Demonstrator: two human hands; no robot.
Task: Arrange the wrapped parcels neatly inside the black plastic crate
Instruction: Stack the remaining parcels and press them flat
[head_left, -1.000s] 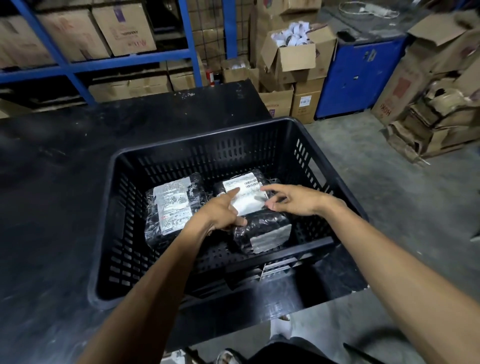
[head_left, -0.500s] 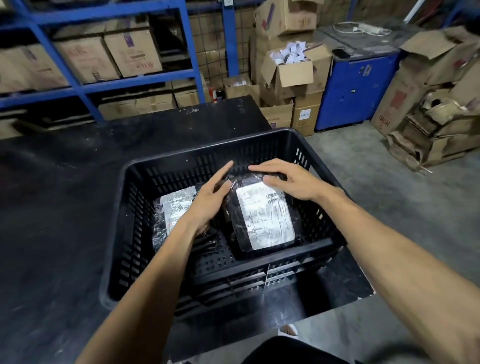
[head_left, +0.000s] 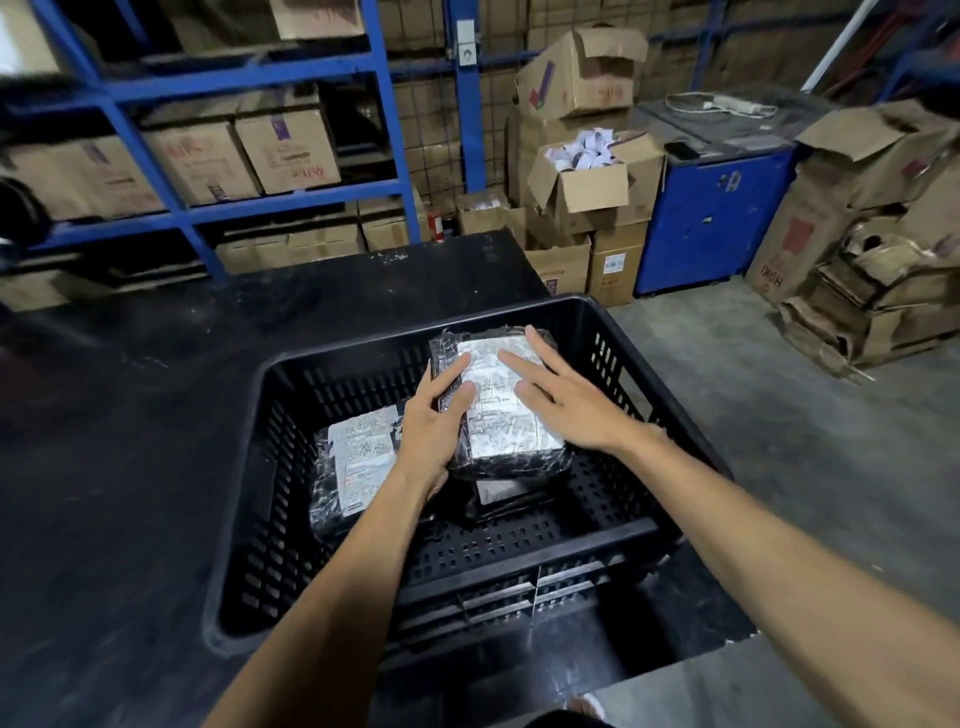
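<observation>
Head view: a black table (head_left: 130, 467) carries the crate (head_left: 249, 519) at its right corner, with blue racking (head_left: 384, 104) and cardboard boxes (head_left: 582, 187) behind. Inside the crate, one parcel (head_left: 353, 462) lies flat on the left; another, the raised parcel (head_left: 498, 415), sits tilted on the right above a third parcel (head_left: 506, 493) on the floor. The left hand (head_left: 431, 431) grips the raised parcel's left edge, thumb on the label, fingers curled beneath. The right hand (head_left: 566, 400) lies flat on its top face, fingers (head_left: 540, 348) spread and extended, grasping nothing.
</observation>
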